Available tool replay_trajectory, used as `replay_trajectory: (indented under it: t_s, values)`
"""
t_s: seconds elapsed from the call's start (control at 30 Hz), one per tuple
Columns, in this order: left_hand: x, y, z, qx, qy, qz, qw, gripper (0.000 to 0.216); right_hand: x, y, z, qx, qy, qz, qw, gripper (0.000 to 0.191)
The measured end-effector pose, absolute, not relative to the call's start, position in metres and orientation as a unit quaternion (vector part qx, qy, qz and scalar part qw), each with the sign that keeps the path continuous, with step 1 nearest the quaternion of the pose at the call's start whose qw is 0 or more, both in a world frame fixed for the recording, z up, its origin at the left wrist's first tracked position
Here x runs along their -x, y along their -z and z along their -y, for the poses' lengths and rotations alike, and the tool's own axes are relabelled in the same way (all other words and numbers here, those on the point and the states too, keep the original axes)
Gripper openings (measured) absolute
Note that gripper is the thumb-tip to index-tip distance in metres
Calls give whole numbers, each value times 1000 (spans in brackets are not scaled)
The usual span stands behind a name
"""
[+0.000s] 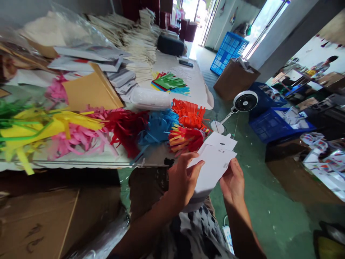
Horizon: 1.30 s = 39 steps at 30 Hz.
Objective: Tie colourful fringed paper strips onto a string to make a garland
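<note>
Between my hands, over my lap, is a white cardboard box (211, 167) with a slotted hanging tab at its far end. My left hand (183, 176) grips its left edge, thumb and forefinger bent onto the card. On the opposite edge, my right hand (234, 180) holds the box with the thumb on top; its other fingers are partly hidden behind. Just beyond the box lies a red and yellow fringed paper bundle (185, 138). Near it on the table are an orange fringed bundle (190, 113) and a blue one (159, 126).
Dark red (125, 131), pink (78, 140) and yellow (35, 126) fringes line the table's front edge. Stacked paper (140, 46) stands at the back. A white fan (244, 101), a blue crate (280, 124) and cardboard boxes (234, 79) are on the right.
</note>
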<state>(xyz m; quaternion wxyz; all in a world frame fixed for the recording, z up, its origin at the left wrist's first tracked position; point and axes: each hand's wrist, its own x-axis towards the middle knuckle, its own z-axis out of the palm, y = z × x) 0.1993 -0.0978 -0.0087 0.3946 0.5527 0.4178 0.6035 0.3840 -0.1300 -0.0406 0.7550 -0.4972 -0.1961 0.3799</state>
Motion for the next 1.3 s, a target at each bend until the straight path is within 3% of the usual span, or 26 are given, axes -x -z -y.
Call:
replay_trajectory:
  t_s: [0.37,0.53,0.83,1.03,1.3]
  values:
    - [-193,18,84,-437,-566,-433,549,17,-371,18,137,500,-390,180,752,29]
    - [-187,26,77,-365,-591,-403,596,29,-366,20,137,513,-372,200,747,32]
    - [-185,53,81,-369,-641,-425,522,27,-356,24,136,525,-348,211,748,41]
    - [-166,63,91,-411,-621,-476,469,43,-338,22,135,546,-329,245,731,41]
    - [-146,78,110,-305,-613,-589,429,37,-312,36,138,525,-391,300,694,29]
